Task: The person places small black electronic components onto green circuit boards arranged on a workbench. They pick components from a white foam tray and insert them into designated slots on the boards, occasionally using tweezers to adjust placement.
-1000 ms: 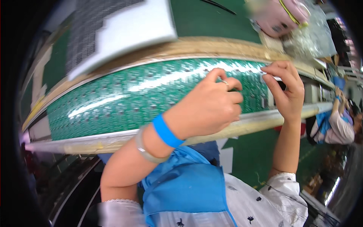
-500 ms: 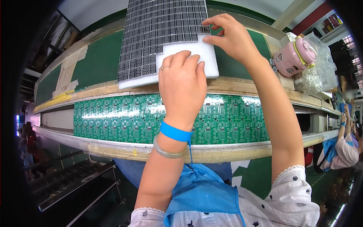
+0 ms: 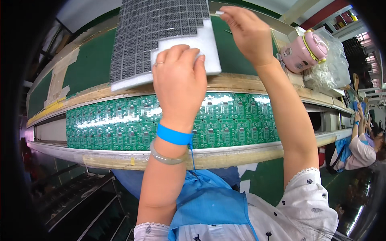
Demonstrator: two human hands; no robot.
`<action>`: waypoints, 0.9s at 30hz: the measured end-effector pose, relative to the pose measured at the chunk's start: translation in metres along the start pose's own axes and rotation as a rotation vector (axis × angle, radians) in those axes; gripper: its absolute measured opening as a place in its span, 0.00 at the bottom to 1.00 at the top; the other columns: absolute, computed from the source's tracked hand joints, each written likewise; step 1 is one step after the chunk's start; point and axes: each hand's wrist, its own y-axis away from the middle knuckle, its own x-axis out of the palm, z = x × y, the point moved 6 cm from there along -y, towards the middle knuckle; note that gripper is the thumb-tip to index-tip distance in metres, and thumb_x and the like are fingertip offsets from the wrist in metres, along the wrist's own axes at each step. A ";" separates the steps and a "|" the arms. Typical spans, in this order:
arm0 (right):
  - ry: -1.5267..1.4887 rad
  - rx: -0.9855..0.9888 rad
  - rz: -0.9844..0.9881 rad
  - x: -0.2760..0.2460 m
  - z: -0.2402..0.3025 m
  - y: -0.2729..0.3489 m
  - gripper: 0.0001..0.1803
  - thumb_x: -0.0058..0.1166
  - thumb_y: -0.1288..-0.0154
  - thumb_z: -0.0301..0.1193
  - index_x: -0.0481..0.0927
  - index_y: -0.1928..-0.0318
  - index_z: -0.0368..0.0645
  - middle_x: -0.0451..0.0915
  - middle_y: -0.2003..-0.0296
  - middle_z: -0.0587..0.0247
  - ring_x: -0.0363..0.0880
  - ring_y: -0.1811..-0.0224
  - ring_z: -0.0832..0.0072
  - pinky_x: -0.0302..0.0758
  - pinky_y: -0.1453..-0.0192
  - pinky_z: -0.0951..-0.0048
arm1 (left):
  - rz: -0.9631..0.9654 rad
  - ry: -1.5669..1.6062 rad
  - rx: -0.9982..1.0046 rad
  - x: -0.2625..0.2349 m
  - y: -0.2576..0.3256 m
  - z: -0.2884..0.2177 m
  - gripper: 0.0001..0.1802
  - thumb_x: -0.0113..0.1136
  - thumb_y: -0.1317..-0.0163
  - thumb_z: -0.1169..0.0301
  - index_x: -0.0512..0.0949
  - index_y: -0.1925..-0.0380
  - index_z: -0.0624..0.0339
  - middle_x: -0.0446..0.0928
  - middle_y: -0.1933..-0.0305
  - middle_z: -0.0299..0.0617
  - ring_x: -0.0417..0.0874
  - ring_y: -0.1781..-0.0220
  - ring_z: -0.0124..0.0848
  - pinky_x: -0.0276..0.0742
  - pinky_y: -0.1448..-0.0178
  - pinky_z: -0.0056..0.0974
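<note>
A white foam slab (image 3: pixel 211 50) lies on the green bench, set with rows of small black seven-segment displays (image 3: pixel 136 48). Its near right part is bare foam. My left hand (image 3: pixel 179 76), with a ring, a blue wrist strap and a bangle, rests on that bare part beside the nearest displays. Its fingers are curled over, and whatever is under them is hidden. Off the slab's right edge, my right hand (image 3: pixel 249 36) is raised, thumb and fingers pinching a small seven-segment display (image 3: pixel 219 13), whose pale side shows.
A panel of green circuit boards (image 3: pixel 237 124) lies in the rail track between me and the bench. To the right stand a pink lidded cup (image 3: pixel 303 52) and a clear plastic bag (image 3: pixel 333 60). Another person (image 3: pixel 356 148) sits farther right. Dark metal racks (image 3: pixel 84 197) are at lower left.
My right hand has drawn away from the slab's right edge with a display. The nearest full row is shorter at its right end. My left hand stays on the foam while the view shifts slightly.
</note>
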 end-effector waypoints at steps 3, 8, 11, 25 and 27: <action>-0.259 0.184 -0.005 -0.035 0.018 0.021 0.16 0.73 0.38 0.31 0.88 0.52 0.38 0.90 0.59 0.55 0.90 0.56 0.63 0.84 0.49 0.62 | -0.081 0.098 0.094 -0.006 -0.001 -0.008 0.09 0.67 0.33 0.69 0.86 0.57 0.62 0.87 0.57 0.44 0.84 0.53 0.41 0.78 0.44 0.44; -0.168 -0.088 -0.035 -0.087 0.046 0.063 0.09 0.70 0.40 0.24 0.89 0.58 0.39 0.90 0.57 0.59 0.89 0.58 0.65 0.84 0.53 0.69 | 0.448 1.312 -0.639 0.032 0.024 -0.036 0.19 0.61 0.23 0.63 0.80 0.40 0.63 0.87 0.52 0.39 0.86 0.48 0.24 0.80 0.47 0.29; -0.150 -0.079 -0.002 -0.105 0.058 0.082 0.11 0.75 0.45 0.26 0.89 0.60 0.42 0.91 0.59 0.60 0.89 0.58 0.63 0.83 0.54 0.68 | 0.667 1.512 -0.771 0.046 0.043 -0.049 0.18 0.62 0.24 0.65 0.80 0.40 0.62 0.86 0.51 0.37 0.86 0.50 0.22 0.83 0.45 0.29; -0.249 0.275 0.366 -0.156 0.003 0.144 0.13 0.73 0.47 0.20 0.89 0.58 0.39 0.90 0.58 0.59 0.88 0.53 0.67 0.82 0.47 0.68 | 0.893 0.970 -0.460 0.061 0.066 -0.073 0.11 0.63 0.27 0.68 0.84 0.51 0.62 0.88 0.57 0.38 0.85 0.50 0.30 0.79 0.47 0.36; -0.162 0.251 0.413 -0.158 -0.012 0.157 0.13 0.73 0.46 0.21 0.88 0.58 0.39 0.90 0.58 0.62 0.87 0.53 0.67 0.82 0.48 0.68 | 0.784 0.753 -0.106 0.055 0.060 -0.076 0.07 0.64 0.30 0.70 0.86 0.59 0.61 0.88 0.58 0.38 0.85 0.52 0.36 0.79 0.47 0.39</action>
